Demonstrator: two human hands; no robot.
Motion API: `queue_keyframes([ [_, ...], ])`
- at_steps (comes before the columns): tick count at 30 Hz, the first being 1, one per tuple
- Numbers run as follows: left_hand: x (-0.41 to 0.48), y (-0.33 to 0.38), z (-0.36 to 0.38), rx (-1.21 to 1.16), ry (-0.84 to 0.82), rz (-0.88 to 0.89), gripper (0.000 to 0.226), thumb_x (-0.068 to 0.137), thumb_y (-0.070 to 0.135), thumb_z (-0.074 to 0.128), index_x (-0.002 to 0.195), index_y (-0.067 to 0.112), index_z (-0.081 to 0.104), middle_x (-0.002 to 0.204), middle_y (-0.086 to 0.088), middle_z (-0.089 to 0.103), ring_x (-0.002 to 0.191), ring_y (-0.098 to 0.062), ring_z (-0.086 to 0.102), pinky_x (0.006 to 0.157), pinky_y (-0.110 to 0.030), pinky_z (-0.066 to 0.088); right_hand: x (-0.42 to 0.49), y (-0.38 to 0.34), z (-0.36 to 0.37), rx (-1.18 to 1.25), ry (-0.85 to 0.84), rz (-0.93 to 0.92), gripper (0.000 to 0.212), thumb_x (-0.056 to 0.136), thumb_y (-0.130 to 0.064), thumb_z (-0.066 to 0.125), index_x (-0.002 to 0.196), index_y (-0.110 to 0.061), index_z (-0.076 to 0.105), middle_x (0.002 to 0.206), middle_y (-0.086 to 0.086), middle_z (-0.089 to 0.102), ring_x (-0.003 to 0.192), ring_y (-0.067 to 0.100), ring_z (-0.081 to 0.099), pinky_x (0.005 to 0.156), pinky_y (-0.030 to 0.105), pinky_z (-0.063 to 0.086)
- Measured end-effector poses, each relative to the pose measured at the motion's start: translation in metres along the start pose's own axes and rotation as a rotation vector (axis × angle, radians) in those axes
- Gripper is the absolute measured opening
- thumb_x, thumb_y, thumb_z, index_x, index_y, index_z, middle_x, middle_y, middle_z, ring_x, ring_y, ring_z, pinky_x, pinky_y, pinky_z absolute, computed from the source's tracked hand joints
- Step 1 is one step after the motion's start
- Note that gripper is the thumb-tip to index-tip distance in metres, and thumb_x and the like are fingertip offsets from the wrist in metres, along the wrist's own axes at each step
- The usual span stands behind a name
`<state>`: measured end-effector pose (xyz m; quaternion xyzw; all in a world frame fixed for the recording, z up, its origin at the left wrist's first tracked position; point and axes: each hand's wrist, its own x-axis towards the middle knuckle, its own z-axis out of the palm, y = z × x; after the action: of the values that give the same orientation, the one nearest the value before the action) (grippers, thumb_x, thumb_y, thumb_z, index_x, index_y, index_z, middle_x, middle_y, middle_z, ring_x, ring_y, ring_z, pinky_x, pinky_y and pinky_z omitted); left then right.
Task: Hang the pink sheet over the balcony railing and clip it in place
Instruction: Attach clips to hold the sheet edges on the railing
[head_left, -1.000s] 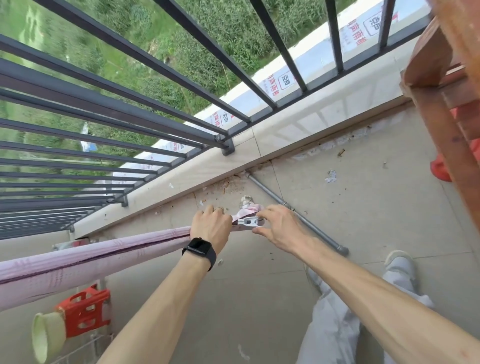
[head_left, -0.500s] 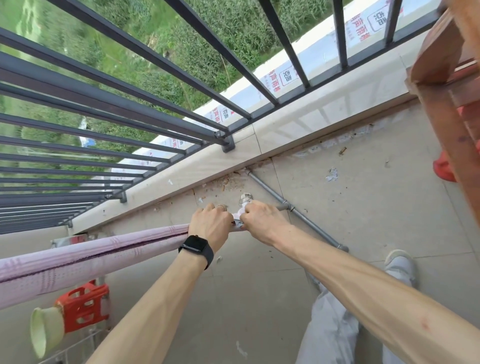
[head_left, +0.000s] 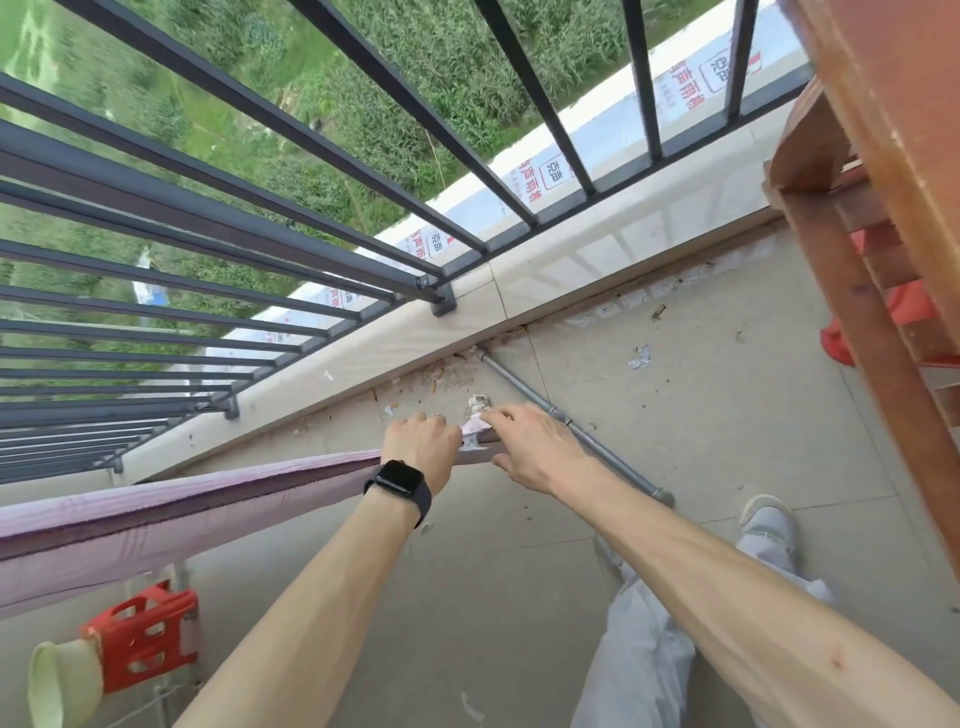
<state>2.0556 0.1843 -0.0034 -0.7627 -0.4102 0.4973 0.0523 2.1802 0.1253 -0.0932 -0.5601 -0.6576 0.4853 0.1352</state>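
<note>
Pink sheet (head_left: 208, 514) in curled left hand (head_left: 421, 447), white clip (head_left: 471, 441) alongside; right hand (head_left: 535, 447) slack-fingered, empty.

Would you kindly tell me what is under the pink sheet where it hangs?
What looks like a dark bar pokes out at the end of the pink sheet, by the white clip. The rest of it is covered by the sheet and the gripping left hand.

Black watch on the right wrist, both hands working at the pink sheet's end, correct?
No. The head view shows the black watch on the left wrist; left hand and right hand do work at the end of the pink sheet.
</note>
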Motion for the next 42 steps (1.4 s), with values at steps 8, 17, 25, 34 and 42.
queue_keyframes([
  [8, -0.059, 0.048, -0.068, -0.195, 0.148, 0.140, 0.026, 0.093, 0.025, 0.048, 0.116, 0.023, 0.060, 0.113, -0.002, 0.064, 0.109, -0.027, 0.057, 0.087, -0.038, 0.043, -0.146, 0.003, -0.044, 0.060, 0.434, 0.161, 0.030, 0.091, -0.028, 0.058, 0.117, -0.020, 0.069, 0.115, -0.002, 0.070, 0.111, 0.027, 0.061, 0.094, 0.040, 0.052],
  [17, -0.163, 0.140, -0.171, -0.467, 0.397, 0.439, 0.039, 0.097, 0.040, 0.043, 0.133, 0.029, 0.054, 0.129, 0.001, 0.061, 0.117, -0.026, 0.054, 0.092, -0.036, 0.042, -0.381, -0.045, -0.126, -0.154, 0.811, 0.497, 0.030, 0.096, -0.026, 0.057, 0.122, -0.017, 0.071, 0.126, -0.002, 0.068, 0.128, 0.022, 0.053, 0.111, 0.029, 0.033],
  [25, -0.245, 0.236, -0.254, -0.420, 0.558, 0.773, 0.048, 0.093, 0.060, 0.038, 0.126, 0.031, 0.058, 0.122, 0.003, 0.063, 0.113, -0.025, 0.056, 0.091, -0.039, 0.042, -0.522, -0.057, -0.122, -0.106, 1.039, 0.855, 0.031, 0.099, -0.031, 0.055, 0.126, -0.023, 0.067, 0.130, -0.008, 0.065, 0.129, 0.014, 0.049, 0.110, 0.027, 0.034],
  [34, -0.242, 0.342, -0.323, -0.203, 0.570, 0.891, 0.045, 0.095, 0.054, 0.042, 0.134, 0.033, 0.049, 0.135, -0.001, 0.053, 0.121, -0.025, 0.050, 0.099, -0.039, 0.040, -0.561, 0.018, -0.140, 0.148, 1.031, 1.011, 0.036, 0.100, -0.035, 0.051, 0.134, -0.025, 0.059, 0.132, -0.008, 0.060, 0.123, 0.018, 0.051, 0.101, 0.029, 0.039],
  [42, -0.197, 0.450, -0.371, -0.084, 0.666, 0.980, 0.072, 0.091, 0.026, 0.056, 0.152, 0.034, 0.020, 0.159, -0.008, 0.024, 0.137, -0.028, 0.037, 0.105, -0.041, 0.036, -0.572, 0.129, -0.182, 0.256, 1.055, 1.190, 0.044, 0.097, -0.042, 0.055, 0.137, -0.025, 0.052, 0.129, -0.002, 0.055, 0.119, 0.024, 0.053, 0.090, 0.036, 0.045],
])
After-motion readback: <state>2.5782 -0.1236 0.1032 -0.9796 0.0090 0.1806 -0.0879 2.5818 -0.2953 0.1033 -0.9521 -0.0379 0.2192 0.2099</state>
